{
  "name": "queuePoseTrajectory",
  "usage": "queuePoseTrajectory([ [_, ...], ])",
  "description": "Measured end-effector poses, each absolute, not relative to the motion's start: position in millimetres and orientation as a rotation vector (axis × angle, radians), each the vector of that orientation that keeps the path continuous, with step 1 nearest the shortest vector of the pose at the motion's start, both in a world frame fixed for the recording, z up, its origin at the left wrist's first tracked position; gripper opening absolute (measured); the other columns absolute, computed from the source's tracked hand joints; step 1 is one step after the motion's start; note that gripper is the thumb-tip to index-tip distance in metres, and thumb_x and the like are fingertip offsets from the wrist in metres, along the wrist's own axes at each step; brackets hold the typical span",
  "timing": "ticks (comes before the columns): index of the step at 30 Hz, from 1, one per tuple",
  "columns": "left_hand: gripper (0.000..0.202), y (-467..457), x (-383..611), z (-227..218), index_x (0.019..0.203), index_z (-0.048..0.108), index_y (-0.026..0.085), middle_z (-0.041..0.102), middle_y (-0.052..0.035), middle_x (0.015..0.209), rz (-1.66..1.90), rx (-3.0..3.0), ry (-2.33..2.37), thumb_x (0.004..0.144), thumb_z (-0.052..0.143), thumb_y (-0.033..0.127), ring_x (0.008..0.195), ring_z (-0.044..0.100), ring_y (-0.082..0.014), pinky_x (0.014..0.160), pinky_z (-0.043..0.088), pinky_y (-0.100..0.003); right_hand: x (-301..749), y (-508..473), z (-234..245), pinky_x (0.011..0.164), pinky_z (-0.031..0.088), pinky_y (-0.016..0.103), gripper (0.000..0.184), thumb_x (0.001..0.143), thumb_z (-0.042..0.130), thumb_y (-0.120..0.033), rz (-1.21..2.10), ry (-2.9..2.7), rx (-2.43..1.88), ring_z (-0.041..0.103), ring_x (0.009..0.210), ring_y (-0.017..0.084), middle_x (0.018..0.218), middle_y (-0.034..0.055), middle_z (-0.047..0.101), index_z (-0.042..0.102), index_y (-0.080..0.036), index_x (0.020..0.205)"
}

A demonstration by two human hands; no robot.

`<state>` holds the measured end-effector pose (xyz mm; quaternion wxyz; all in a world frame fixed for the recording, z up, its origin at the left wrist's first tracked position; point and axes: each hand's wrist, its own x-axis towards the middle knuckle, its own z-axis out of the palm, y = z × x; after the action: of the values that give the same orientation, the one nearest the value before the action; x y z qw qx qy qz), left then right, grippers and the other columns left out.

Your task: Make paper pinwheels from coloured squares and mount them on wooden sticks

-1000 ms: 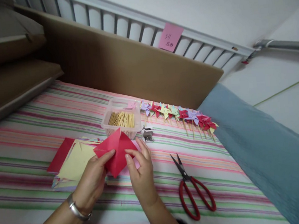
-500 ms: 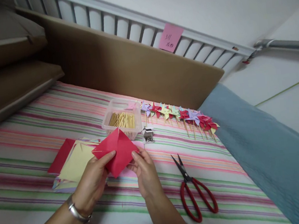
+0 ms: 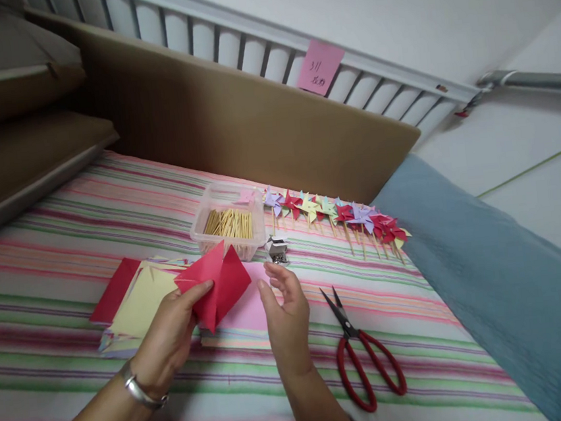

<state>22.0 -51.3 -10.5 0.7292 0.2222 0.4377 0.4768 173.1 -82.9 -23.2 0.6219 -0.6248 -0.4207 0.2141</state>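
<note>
A person's left hand (image 3: 170, 330) reaches in from the lower left, a silver bangle (image 3: 139, 391) on the wrist. The thumb lies on top and the fingers underneath, pinching a folded red paper square (image 3: 220, 281) by its left corner and lifting it just above a stack of coloured paper sheets (image 3: 138, 303). The right hand (image 3: 287, 309) hangs just to the right of the paper, released and empty. Its palm is turned towards the paper and its fingers are loosely curled, above a pink sheet (image 3: 245, 312). Red-handled scissors (image 3: 367, 358) lie to the right on the striped cloth (image 3: 87, 216). Behind stand a clear box of wooden sticks (image 3: 229, 223) and a row of paper pinwheels (image 3: 340, 216).
</note>
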Motion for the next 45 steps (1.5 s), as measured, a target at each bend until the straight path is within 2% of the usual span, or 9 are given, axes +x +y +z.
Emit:
queuePoseTrajectory([
  [5, 0.010, -44, 22, -9, 0.080, 0.070, 0.014, 0.073, -0.0036, 0.079, 1.128, 0.359, 0.913, 0.071, 0.071, 0.010, 0.068, 0.065, -0.0137, 0.064, 0.055, -0.022, 164, -85, -29, 0.078, 0.051, 0.034, 0.023, 0.079, 0.062, -0.028, 0.761, -0.819, -1.383, 0.065, 0.089, 0.020, 0.098, 0.0069, 0.068, 0.060, -0.019, 0.100],
  [9, 0.010, -42, 22, -6, 0.078, 0.069, 0.014, 0.072, -0.0034, 0.075, 1.134, 0.319, 0.889, 0.074, 0.066, 0.005, 0.066, 0.066, -0.0140, 0.062, 0.056, -0.022, 158, -90, -25, 0.079, 0.050, 0.033, 0.008, 0.082, 0.059, -0.019, 0.574, -1.161, -1.364, 0.063, 0.084, 0.018, 0.087, 0.0031, 0.066, 0.066, -0.020, 0.086],
  [12, 0.012, -42, 22, -6, 0.074, 0.070, 0.013, 0.072, -0.0030, 0.069, 1.122, 0.304, 0.853, 0.075, 0.064, 0.003, 0.062, 0.065, -0.0136, 0.060, 0.055, -0.022, 154, -96, -21, 0.085, 0.049, 0.034, 0.019, 0.085, 0.055, -0.011, 0.389, -1.460, -1.313, 0.061, 0.092, 0.018, 0.093, 0.0045, 0.065, 0.070, -0.023, 0.089],
  [16, 0.014, -43, 22, -6, 0.070, 0.070, 0.013, 0.072, -0.0024, 0.066, 1.125, 0.289, 0.823, 0.074, 0.063, 0.002, 0.057, 0.063, -0.0120, 0.056, 0.053, -0.020, 149, -99, -21, 0.082, 0.049, 0.035, 0.030, 0.084, 0.053, -0.005, 0.244, -1.684, -1.298, 0.057, 0.094, 0.020, 0.097, 0.0057, 0.063, 0.070, -0.025, 0.099],
  [21, 0.009, -43, 23, -8, 0.067, 0.068, 0.013, 0.072, -0.0032, 0.066, 1.148, 0.309, 0.803, 0.071, 0.067, 0.005, 0.059, 0.064, -0.0142, 0.058, 0.053, -0.023, 143, -100, -21, 0.078, 0.048, 0.037, 0.032, 0.083, 0.052, -0.004, 0.162, -1.826, -1.322, 0.054, 0.090, 0.021, 0.097, 0.0069, 0.062, 0.069, -0.023, 0.101],
  [26, 0.009, -43, 22, -11, 0.064, 0.068, 0.013, 0.071, -0.0017, 0.062, 1.148, 0.310, 0.782, 0.063, 0.075, 0.008, 0.057, 0.062, -0.0137, 0.055, 0.050, -0.023, 139, -101, -21, 0.073, 0.046, 0.035, 0.024, 0.084, 0.054, -0.007, 0.122, -1.838, -1.327, 0.053, 0.083, 0.020, 0.088, 0.0051, 0.062, 0.069, -0.023, 0.092],
  [35, 0.015, -50, 22, -8, 0.068, 0.068, 0.014, 0.071, -0.0017, 0.066, 1.137, 0.450, 0.865, 0.059, 0.080, 0.016, 0.060, 0.062, -0.0139, 0.060, 0.050, -0.024, 139, -98, -18, 0.077, 0.047, 0.033, 0.011, 0.082, 0.059, -0.013, 0.341, -1.604, -1.346, 0.058, 0.082, 0.019, 0.081, 0.0033, 0.062, 0.066, -0.020, 0.080],
  [40, 0.019, -54, 26, -9, 0.074, 0.071, 0.014, 0.073, -0.0049, 0.070, 1.086, 0.538, 0.909, 0.059, 0.079, 0.021, 0.063, 0.064, -0.0172, 0.062, 0.050, -0.027, 142, -93, -18, 0.068, 0.047, 0.027, 0.012, 0.077, 0.060, -0.011, 0.441, -1.424, -1.435, 0.058, 0.072, 0.015, 0.072, -0.0010, 0.061, 0.064, -0.021, 0.071],
  [45, 0.019, -56, 29, -13, 0.075, 0.073, 0.012, 0.072, -0.0066, 0.070, 1.042, 0.613, 0.935, 0.060, 0.079, 0.023, 0.063, 0.062, -0.0178, 0.064, 0.050, -0.029, 146, -91, -21, 0.065, 0.047, 0.026, 0.009, 0.079, 0.060, -0.015, 0.471, -1.359, -1.480, 0.058, 0.071, 0.015, 0.074, -0.0004, 0.063, 0.064, -0.020, 0.072],
])
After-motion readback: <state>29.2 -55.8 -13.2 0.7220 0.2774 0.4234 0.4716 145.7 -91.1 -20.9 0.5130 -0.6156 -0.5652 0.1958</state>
